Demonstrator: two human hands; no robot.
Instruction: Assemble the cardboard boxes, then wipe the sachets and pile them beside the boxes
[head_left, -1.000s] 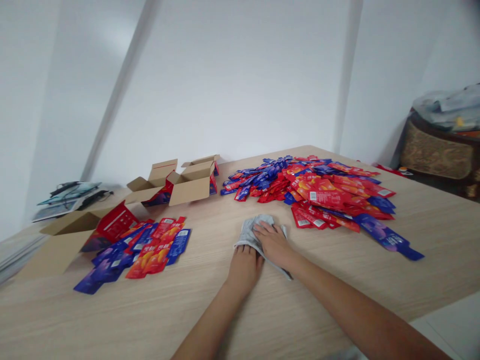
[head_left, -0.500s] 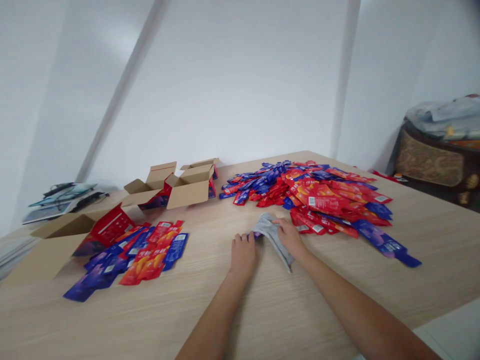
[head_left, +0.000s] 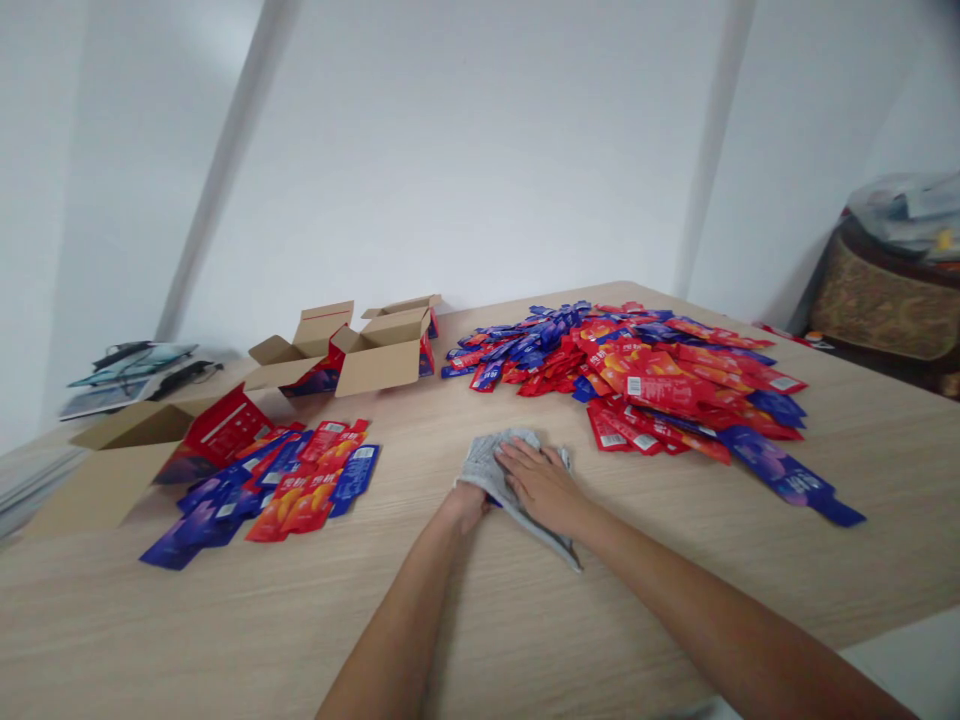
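Note:
My left hand (head_left: 466, 506) is closed low on the table, its fingers partly hidden under a grey cloth (head_left: 480, 460). It grips a blue pouch (head_left: 493, 501), of which only a small edge shows from beneath the cloth. My right hand (head_left: 536, 485) lies flat on top of the cloth with fingers stretched out, pressing it over the pouch. One corner of the cloth trails toward me. Beyond and right of my hands spreads a large heap of red and blue pouches (head_left: 660, 380).
A smaller group of red and blue pouches (head_left: 300, 490) lies to the left, beside an open carton (head_left: 127, 470). Two more open cartons (head_left: 300, 350) (head_left: 386, 365) stand behind. Face masks and papers (head_left: 127, 375) sit at the far left. One blue pouch (head_left: 787, 475) sticks out at right.
The cloth has been spread over the pouch and my left fingers. My right hand has shifted left and flattened on it. The view has shifted slightly.

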